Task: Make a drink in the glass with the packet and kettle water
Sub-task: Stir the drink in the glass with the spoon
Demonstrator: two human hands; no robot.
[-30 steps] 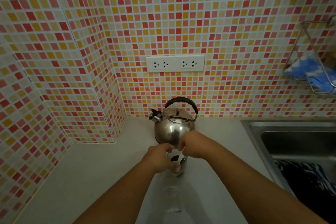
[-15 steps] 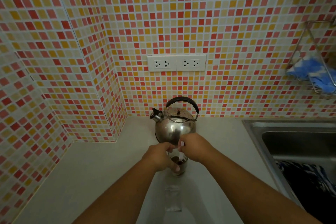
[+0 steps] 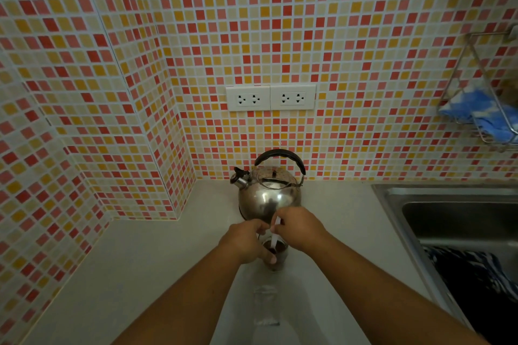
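A small glass [image 3: 281,254] with dark brown drink in it stands on the pale counter [image 3: 157,266], just in front of the steel kettle [image 3: 269,197] with its black handle. My left hand [image 3: 246,242] is wrapped around the glass from the left. Pinched in my right hand [image 3: 301,228] is a thin white stirrer [image 3: 276,232], whose lower end dips into the drink. A see-through packet-like thing [image 3: 266,306] lies on the counter nearer to me, between my forearms.
A steel sink [image 3: 448,221] is set into the counter at the right, with a dark patterned cloth [image 3: 476,280] in it. Tiled walls close the back and the left. Two white sockets [image 3: 270,97] sit above the kettle. A wire rack [image 3: 482,117] holds a blue cloth.
The white stirrer has risen and stands more upright in the glass. My right hand has shifted slightly over the rim. The left hand stays around the glass.
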